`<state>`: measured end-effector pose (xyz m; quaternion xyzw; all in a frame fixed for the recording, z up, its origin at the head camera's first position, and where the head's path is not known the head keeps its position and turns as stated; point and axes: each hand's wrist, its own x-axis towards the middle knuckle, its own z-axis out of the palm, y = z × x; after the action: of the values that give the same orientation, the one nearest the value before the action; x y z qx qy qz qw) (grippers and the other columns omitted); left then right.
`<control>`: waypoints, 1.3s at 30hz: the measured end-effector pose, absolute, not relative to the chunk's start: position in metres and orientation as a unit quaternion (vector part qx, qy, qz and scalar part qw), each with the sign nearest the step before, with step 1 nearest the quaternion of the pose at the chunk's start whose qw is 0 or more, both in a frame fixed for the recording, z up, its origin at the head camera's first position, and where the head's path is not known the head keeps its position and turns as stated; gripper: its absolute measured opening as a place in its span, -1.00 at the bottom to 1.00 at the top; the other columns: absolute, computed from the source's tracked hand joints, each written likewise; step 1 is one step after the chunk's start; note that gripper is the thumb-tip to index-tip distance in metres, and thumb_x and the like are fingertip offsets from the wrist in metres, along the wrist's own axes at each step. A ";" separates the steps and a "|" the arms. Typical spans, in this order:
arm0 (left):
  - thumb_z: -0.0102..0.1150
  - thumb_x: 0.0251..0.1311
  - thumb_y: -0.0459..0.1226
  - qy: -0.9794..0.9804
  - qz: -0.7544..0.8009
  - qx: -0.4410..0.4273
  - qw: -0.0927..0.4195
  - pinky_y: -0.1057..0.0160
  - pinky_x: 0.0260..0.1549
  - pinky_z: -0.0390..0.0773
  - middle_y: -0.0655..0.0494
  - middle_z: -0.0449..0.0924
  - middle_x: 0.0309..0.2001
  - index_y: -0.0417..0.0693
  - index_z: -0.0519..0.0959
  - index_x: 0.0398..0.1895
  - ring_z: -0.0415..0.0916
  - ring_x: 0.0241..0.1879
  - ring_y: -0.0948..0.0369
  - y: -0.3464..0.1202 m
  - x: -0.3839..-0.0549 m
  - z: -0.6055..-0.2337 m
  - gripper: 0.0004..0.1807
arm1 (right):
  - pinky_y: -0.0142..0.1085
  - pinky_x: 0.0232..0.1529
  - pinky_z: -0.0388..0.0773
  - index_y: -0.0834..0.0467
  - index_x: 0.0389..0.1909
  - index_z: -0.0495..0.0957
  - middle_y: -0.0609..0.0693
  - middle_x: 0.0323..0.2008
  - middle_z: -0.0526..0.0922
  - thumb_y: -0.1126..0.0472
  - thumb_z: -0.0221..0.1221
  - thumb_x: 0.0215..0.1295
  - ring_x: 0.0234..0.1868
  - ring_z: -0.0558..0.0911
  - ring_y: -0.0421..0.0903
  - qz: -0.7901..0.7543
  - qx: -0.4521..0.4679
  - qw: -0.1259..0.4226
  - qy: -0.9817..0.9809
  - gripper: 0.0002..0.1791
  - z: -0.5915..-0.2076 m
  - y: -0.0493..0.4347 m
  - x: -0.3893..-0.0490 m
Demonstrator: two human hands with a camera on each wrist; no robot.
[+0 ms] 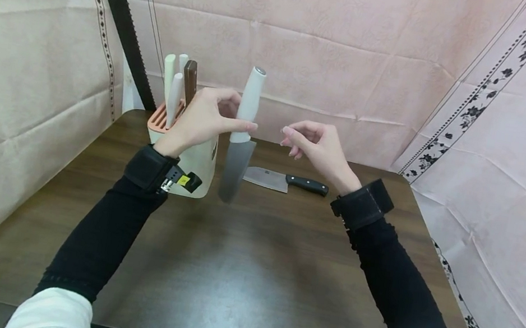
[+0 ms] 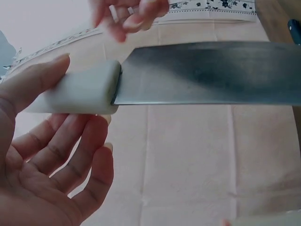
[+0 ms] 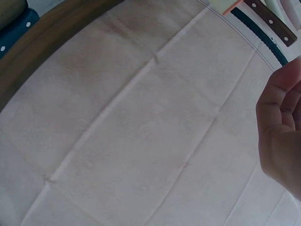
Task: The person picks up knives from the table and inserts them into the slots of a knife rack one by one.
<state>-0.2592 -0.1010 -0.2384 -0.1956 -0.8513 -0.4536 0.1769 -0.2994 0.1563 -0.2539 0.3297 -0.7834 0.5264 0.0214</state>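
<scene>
My left hand pinches the pale handle of a kitchen knife between thumb and fingers. The knife hangs upright with its broad blade pointing down, beside the knife block. In the left wrist view the knife lies across the frame, thumb on one side of the handle and fingertips on the other. To the right of it, my right hand hovers in the air with loosely bent fingers and holds nothing. A second knife, black-handled with a wide blade, lies on the table behind the held one.
The knife block has an orange slotted top and holds several knives, one with a brown handle. It stands on the left part of a brown wooden table. Pale patterned cloth hangs around the back and sides.
</scene>
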 end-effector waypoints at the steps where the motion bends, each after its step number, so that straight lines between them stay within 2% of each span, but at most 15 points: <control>1: 0.45 -0.04 -0.03 -0.853 -0.451 -0.188 0.185 0.25 -0.21 0.47 0.06 0.67 -0.32 -0.03 0.63 -0.21 0.55 -0.29 0.25 -0.103 -0.259 -0.237 -0.61 | -0.32 -0.41 0.60 0.27 -0.15 0.65 -0.14 -0.47 0.71 0.14 0.19 0.33 -0.55 0.58 -0.15 0.527 0.329 0.020 -0.784 -0.74 -0.256 0.157 -0.300; 9: 0.45 -0.03 -0.05 -0.845 -0.450 -0.147 0.249 0.35 -0.30 0.43 0.13 0.61 -0.40 -0.11 0.61 -0.25 0.51 -0.38 0.26 -0.119 -0.252 -0.219 -0.61 | -0.33 -0.40 0.61 0.28 -0.15 0.64 -0.08 -0.45 0.71 0.18 0.18 0.33 -0.52 0.59 -0.16 0.517 0.336 0.002 -0.787 -0.76 -0.269 0.161 -0.304; 16: 0.46 -0.07 -0.02 -0.836 -0.443 -0.094 0.309 0.40 -0.38 0.43 0.33 0.57 -0.46 -0.13 0.61 -0.25 0.51 -0.43 0.37 -0.132 -0.244 -0.198 -0.57 | -0.31 -0.39 0.62 0.31 -0.15 0.63 -0.08 -0.44 0.71 0.21 0.18 0.33 -0.52 0.59 -0.16 0.522 0.338 -0.016 -0.783 -0.77 -0.278 0.164 -0.309; 19: 0.45 -0.07 0.00 -0.833 -0.440 -0.071 0.327 0.41 -0.35 0.42 0.42 0.53 -0.49 -0.08 0.60 -0.29 0.50 -0.43 0.40 -0.138 -0.241 -0.191 -0.59 | -0.28 -0.38 0.63 0.31 -0.16 0.63 -0.07 -0.43 0.72 0.22 0.18 0.33 -0.51 0.60 -0.13 0.524 0.336 -0.020 -0.782 -0.77 -0.281 0.164 -0.309; 24: 0.47 -0.09 -0.03 -0.819 -0.447 -0.047 0.358 0.43 -0.35 0.41 0.51 0.49 -0.53 0.11 0.55 -0.42 0.44 -0.46 0.43 -0.148 -0.237 -0.179 -0.71 | -0.26 -0.35 0.64 0.29 -0.15 0.63 -0.08 -0.42 0.72 0.21 0.18 0.33 -0.48 0.62 -0.03 0.523 0.327 -0.030 -0.786 -0.77 -0.285 0.165 -0.310; 27: 0.49 -0.11 -0.07 -0.807 -0.458 -0.041 0.372 0.41 -0.35 0.37 0.49 0.48 -0.55 0.19 0.50 -0.47 0.40 -0.48 0.42 -0.155 -0.237 -0.173 -0.71 | -0.28 -0.34 0.64 0.28 -0.15 0.64 -0.09 -0.41 0.72 0.20 0.18 0.33 -0.49 0.62 -0.09 0.525 0.321 -0.034 -0.788 -0.77 -0.287 0.165 -0.311; 34: 0.46 -0.07 -0.15 -0.793 -0.469 -0.021 0.388 0.43 -0.32 0.37 0.43 0.42 -0.51 0.26 0.44 -0.50 0.35 -0.44 0.43 -0.170 -0.235 -0.158 -0.71 | -0.32 -0.36 0.63 0.27 -0.15 0.64 -0.07 -0.41 0.72 0.20 0.20 0.31 -0.48 0.61 -0.04 0.533 0.313 -0.046 -0.784 -0.77 -0.291 0.165 -0.312; 39: 0.46 -0.07 -0.17 -0.782 -0.465 -0.016 0.415 0.44 -0.30 0.32 0.44 0.39 -0.56 0.27 0.43 -0.53 0.33 -0.44 0.45 -0.178 -0.237 -0.149 -0.69 | -0.32 -0.36 0.63 0.26 -0.14 0.63 -0.08 -0.41 0.72 0.20 0.20 0.31 -0.50 0.59 -0.18 0.533 0.313 -0.053 -0.785 -0.78 -0.294 0.165 -0.313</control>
<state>-0.2372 -0.1784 -0.1487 -0.0157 -0.7819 -0.4650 0.4149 -0.3132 0.1648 -0.2939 0.3126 -0.7846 0.5329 -0.0525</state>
